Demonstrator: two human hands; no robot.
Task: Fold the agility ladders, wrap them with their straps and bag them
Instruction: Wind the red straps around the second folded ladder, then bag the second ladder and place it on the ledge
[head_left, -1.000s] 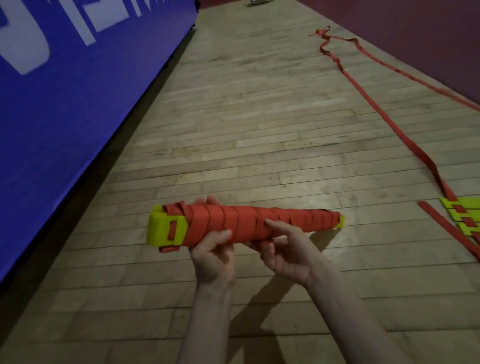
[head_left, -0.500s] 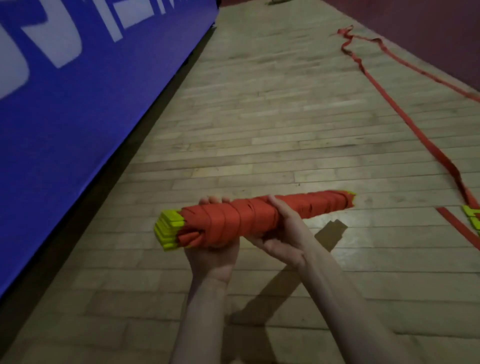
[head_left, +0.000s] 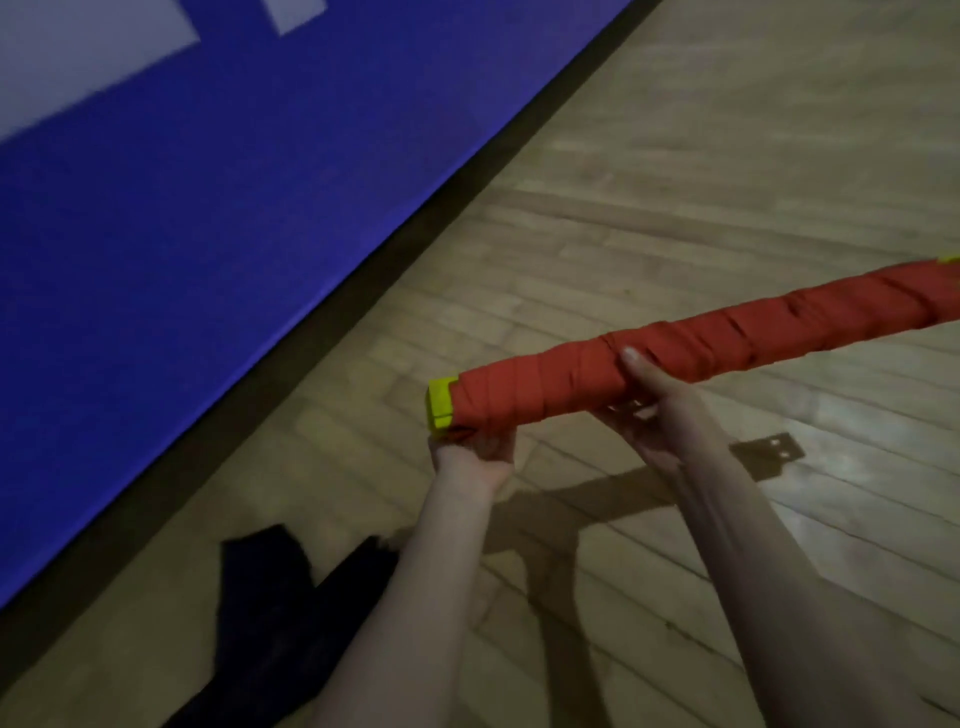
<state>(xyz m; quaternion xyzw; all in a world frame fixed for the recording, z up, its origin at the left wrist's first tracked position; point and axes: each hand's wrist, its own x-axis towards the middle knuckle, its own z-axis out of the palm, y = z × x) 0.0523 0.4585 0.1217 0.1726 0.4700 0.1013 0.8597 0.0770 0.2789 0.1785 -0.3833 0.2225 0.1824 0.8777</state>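
Note:
I hold a folded agility ladder bundle (head_left: 701, 343): yellow rungs stacked together and wound tightly in red strap, lying nearly level and rising to the right edge of the view. Its yellow end (head_left: 440, 404) sticks out at the left. My left hand (head_left: 475, 449) grips the bundle from below near that yellow end. My right hand (head_left: 647, 395) holds it near the middle, thumb pressed on the red wrap. A dark bag (head_left: 280, 613) lies flat on the floor at lower left, below my left forearm.
A blue padded wall mat (head_left: 218, 218) with white lettering runs diagonally across the upper left, with a dark gap along its base. Wooden plank floor (head_left: 727, 156) fills the right and bottom. My arms cast shadows on the floor.
The view has swung left and down, bringing the dark bag into sight and losing the loose red strap on the floor. The bundle has shifted right, still held by both hands.

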